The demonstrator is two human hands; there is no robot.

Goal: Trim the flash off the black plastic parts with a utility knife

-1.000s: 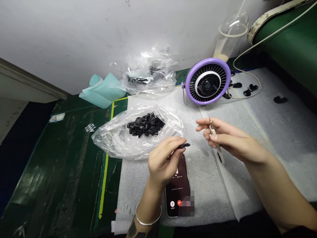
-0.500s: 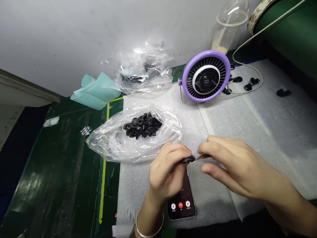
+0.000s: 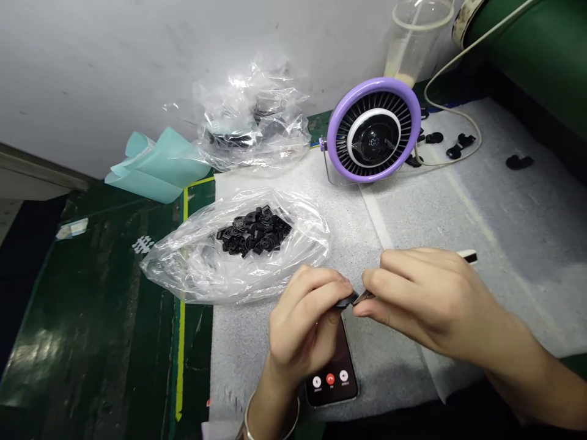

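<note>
The nearest surface is a grey-white foam sheet (image 3: 275,360) with a coarse, pitted texture, laid over a glossy, scuffed green bench mat (image 3: 92,318). A smartphone (image 3: 332,382) lies on the foam under the left hand (image 3: 302,327), its dark screen showing red and white call buttons. A metal bangle (image 3: 250,421) circles the left wrist. The left fingers pinch a small black plastic part (image 3: 346,300) in a narrow grip above the phone. The right hand (image 3: 435,299) holds a slim tool (image 3: 468,256) in a narrow grip, its white end projecting right and its metal tip touching the black part. To the left lies a crinkled clear plastic bag (image 3: 192,269) holding a heap of matte black moulded parts (image 3: 252,232). A yellow line (image 3: 181,318) runs along the green mat at the foam's left edge. Farther back are a second clear bag (image 3: 252,116) and folded teal paper (image 3: 156,165). At far right stand a purple-rimmed round fan (image 3: 373,129) and a clear plastic cup (image 3: 415,36), with loose black parts (image 3: 520,162) on the foam. A white painted wall (image 3: 137,61) closes the far side.
</note>
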